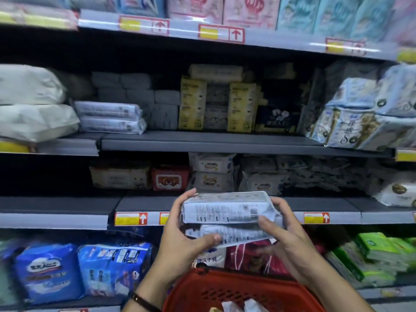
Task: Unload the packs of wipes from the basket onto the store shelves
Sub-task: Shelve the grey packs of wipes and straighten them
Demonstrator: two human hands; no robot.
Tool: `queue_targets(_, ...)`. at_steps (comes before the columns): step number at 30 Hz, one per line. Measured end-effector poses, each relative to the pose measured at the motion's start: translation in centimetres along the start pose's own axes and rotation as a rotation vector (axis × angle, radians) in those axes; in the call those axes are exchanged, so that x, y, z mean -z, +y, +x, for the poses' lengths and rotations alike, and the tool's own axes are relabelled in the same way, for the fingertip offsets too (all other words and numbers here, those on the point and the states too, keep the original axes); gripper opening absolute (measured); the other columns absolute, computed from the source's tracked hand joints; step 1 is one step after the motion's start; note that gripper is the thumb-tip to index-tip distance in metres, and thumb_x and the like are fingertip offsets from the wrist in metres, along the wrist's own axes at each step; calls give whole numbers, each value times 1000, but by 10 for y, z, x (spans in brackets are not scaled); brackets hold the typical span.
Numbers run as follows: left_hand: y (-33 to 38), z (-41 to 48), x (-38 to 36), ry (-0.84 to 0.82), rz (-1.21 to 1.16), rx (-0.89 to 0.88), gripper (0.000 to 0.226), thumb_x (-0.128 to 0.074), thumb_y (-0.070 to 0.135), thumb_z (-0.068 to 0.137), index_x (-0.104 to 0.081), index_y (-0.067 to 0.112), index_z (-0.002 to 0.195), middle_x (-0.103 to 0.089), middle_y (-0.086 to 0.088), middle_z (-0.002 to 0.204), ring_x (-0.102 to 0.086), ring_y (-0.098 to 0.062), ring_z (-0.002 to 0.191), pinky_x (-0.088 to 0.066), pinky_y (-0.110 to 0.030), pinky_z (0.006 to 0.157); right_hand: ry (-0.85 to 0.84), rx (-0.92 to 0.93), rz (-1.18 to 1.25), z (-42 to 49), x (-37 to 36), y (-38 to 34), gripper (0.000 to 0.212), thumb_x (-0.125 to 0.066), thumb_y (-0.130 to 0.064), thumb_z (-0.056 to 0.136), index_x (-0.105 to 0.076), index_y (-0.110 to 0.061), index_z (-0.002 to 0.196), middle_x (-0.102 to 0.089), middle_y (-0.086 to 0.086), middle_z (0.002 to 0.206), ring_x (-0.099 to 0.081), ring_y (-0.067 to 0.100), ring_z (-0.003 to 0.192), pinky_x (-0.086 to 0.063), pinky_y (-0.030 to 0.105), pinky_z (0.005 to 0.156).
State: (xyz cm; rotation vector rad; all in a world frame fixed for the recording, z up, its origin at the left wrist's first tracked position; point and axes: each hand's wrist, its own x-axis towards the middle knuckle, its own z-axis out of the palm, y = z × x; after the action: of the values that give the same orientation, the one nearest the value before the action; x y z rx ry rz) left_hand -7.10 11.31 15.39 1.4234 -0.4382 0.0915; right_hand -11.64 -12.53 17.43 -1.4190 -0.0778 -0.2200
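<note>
Two packs of wipes (225,210): stacked, were held above the red basket (225,287), before the shelf (146,203).
Left hand (180,242): fingers gripped their left end.
Right hand (286,239): fingers clamped their right end.

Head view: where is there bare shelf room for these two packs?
Bare: the lower shelf left of the beige pack, and the middle shelf's front strip before the yellow boxes. Crowded: the wipe heap on the lower shelf's right.
</note>
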Motion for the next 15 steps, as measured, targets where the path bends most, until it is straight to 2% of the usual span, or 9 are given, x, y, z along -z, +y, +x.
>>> queue_targets(2, 4, 3, 9, 59, 3, -24, 103, -96, 0, 68, -48, 47, 146, -65, 15, 135, -67, -15, 122, -62, -42, 95, -9, 15, -29, 6, -15, -4, 73, -99, -41, 59, -66, -27, 122, -73, 3, 126, -76, 35, 103, -61, 54, 80)
queue_targets(3, 6, 4, 14, 79, 19, -40, 104, -96, 2, 68, -47, 50, 146, -63, 16, 137, -66, -12, 123, -61, -41, 96, -12, 30, -34, 11, -21, -5, 63, -96, -33, 62, -67, -26, 118, -76, 7, 121, -78, 34, 99, -61, 51, 80)
queue_targets(6, 16, 9, 29, 148, 96, -124, 108, -96, 3, 67, -42, 53, 146, -61, 21, 140, -65, -6, 122, -59, -29, 95, 30, 57, 4, 25, -48, -13, 58, -93, -13, 63, -65, -13, 114, -78, 16, 104, -79, 31, 88, -65, 46, 75)
queue_targets(7, 21, 11, 35, 176, 97, -139, 108, -96, 3, 68, -41, 53, 146, -61, 23, 139, -65, -5, 122, -59, -26, 92, 41, 69, 15, 30, -57, -15, 57, -91, -13, 63, -64, -12, 114, -78, 15, 102, -79, 31, 87, -66, 49, 76)
queue_targets(9, 30, 17, 48, 229, 74, -163, 108, -95, 3, 70, -38, 52, 147, -61, 22, 138, -65, -4, 121, -60, -27, 91, 51, 98, 17, 41, -77, -20, 60, -94, -16, 63, -65, -15, 115, -79, 14, 105, -79, 36, 96, -63, 62, 88)
queue_targets(11, 40, 24, 61, 285, 31, -166, 106, -94, 2, 71, -35, 49, 145, -58, 11, 142, -67, -6, 120, -58, -33, 98, 72, 132, 25, 51, -100, -25, 59, -92, -32, 61, -66, -22, 113, -79, 14, 108, -76, 43, 105, -55, 75, 93)
queue_targets(13, 54, 35, 75, 344, 18, -184, 99, -94, 1, 70, -35, 41, 139, -59, 6, 138, -69, -4, 115, -58, -32, 98, 82, 153, 61, 63, -123, -32, 54, -90, -31, 62, -67, -25, 111, -78, 13, 107, -74, 46, 107, -52, 79, 92)
queue_targets(15, 71, 47, 90, 397, 45, -217, 89, -93, 0, 71, -39, 37, 131, -62, 9, 131, -69, 4, 109, -57, -25, 94, 72, 175, 69, 75, -147, -43, 56, -91, -35, 59, -67, -29, 109, -78, 12, 107, -73, 46, 107, -54, 77, 92)
